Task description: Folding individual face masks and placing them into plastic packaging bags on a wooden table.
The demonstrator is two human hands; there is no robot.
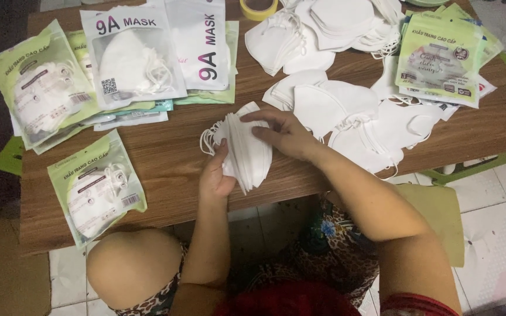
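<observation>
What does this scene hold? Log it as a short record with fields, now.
surface: wooden table
left hand: left hand grips the stack of white masks from below
right hand: right hand rests on top of the stack, fingers spread
loose stock: unpacked white masks heaped on the table beyond the right hand
packed stock: green mask packets and white mask packets on the left; more green packets at far right
other: tape roll at the far edge
</observation>
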